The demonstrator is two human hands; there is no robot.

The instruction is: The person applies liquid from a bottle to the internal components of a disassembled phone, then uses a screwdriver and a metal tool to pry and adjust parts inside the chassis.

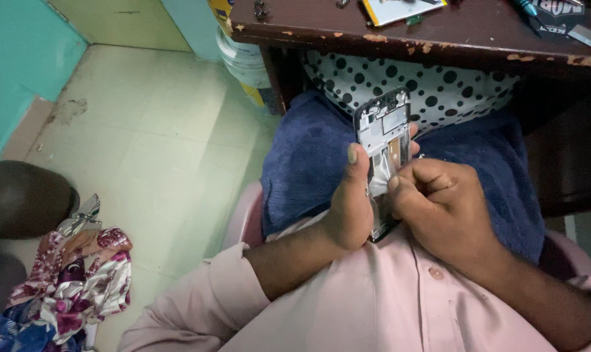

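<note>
Head cam: both hands on opened phone (383,153)

A pale pink buttoned shirt (387,306) was worn, with one round button (436,273) seen on its front. The sleeves were pushed up, leaving the forearms bare. Dark blue trousers (308,156) were worn. No rings or watch were seen on the left hand (349,208) or right hand (442,202).

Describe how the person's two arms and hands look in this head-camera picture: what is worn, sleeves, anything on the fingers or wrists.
Both hands are bare: the left hand and the right hand show no gloves, and no rings or watch are visible. Both forearms are uncovered. The pale pink cotton shirt sleeve on the left arm is pushed up near the elbow; the right sleeve's edge shows at the picture's lower right corner. A round pink shirt button sits below the right hand.
</note>
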